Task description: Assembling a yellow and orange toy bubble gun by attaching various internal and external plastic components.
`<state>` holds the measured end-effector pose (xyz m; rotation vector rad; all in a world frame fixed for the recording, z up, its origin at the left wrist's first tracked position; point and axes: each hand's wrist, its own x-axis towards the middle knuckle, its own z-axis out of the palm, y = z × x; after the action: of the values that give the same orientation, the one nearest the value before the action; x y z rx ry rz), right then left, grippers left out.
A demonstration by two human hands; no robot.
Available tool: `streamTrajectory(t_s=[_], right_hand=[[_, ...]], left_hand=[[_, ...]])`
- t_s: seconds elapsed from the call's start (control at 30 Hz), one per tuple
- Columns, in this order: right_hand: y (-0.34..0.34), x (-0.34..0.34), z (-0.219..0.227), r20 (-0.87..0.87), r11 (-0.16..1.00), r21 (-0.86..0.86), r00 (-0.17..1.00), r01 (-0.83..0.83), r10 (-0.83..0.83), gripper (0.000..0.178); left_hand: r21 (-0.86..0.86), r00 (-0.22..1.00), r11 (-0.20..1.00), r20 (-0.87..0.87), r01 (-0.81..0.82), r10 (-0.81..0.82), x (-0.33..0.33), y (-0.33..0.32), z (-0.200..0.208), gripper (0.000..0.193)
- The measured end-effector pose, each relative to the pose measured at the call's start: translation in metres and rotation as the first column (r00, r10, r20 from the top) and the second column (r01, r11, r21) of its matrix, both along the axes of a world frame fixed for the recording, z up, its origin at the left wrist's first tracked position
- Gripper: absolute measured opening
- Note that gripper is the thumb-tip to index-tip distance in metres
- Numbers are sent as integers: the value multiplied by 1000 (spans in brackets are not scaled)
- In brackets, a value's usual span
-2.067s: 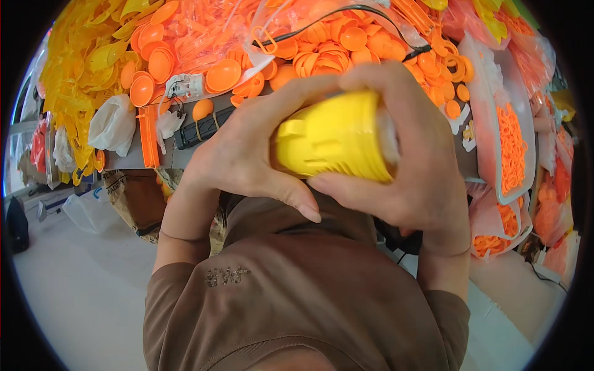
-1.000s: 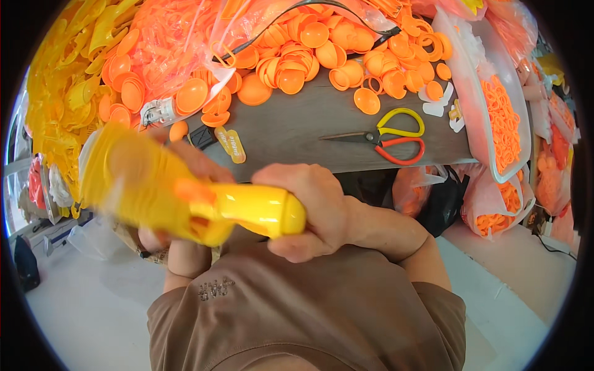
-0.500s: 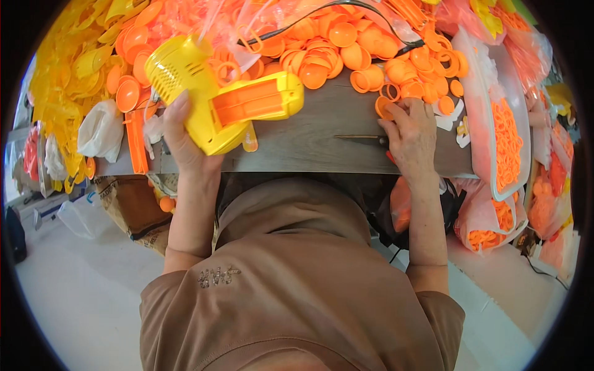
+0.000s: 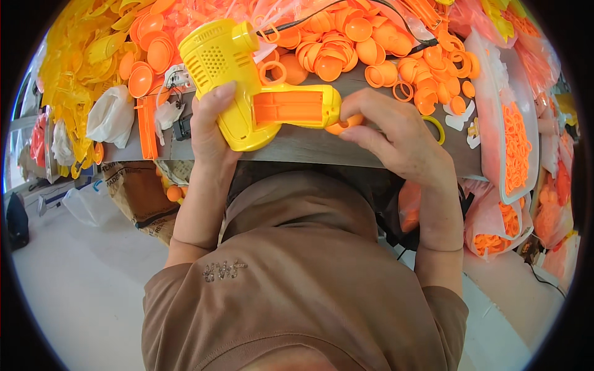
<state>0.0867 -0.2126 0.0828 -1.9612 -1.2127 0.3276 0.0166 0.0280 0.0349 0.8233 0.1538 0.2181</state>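
Observation:
My left hand (image 4: 212, 127) grips a yellow plastic toy gun body (image 4: 228, 86) by its rounded lower part, thumb on top. The toy has vent slots and round holes, and an orange open battery compartment (image 4: 288, 108) runs along its handle, which points right. At the handle's end my right hand (image 4: 405, 137) pinches a small round orange plastic piece (image 4: 344, 125) between thumb and fingers. That piece sits right beside the handle tip; whether it touches it I cannot tell. Part of it is hidden by the fingers. A yellow-green ring (image 4: 435, 128) lies beyond the right hand.
Heaped orange caps (image 4: 328, 59) and rings fill the back of the grey table (image 4: 297, 147). Yellow parts (image 4: 80, 80) pile up at left, near a white bag (image 4: 111, 117). A clear tub (image 4: 526, 185) of orange rings stands right. A black cable (image 4: 309, 17) crosses the heap.
My right hand has come left from the orange heap to the handle's end with the orange piece. The toy gun in my left hand has moved slightly right and turned a little.

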Motion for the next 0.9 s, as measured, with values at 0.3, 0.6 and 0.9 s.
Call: streamTrajectory(t_s=[0.3,0.6,0.9], right_hand=[[20,-27,-36,-715,813,356,694,462,-82,36],[12,-49,-34,-888,826,261,459,500,2,47],[3,-61,-23,-942,892,266,295,365,160,37]], left_hand=[[-76,997,994,-21,73,-74,-3,0,-2,52],[4,990,991,-55,134,-133,-18,1,0,61],[-67,962,968,-109,244,-250,-34,-1,-3,70]])
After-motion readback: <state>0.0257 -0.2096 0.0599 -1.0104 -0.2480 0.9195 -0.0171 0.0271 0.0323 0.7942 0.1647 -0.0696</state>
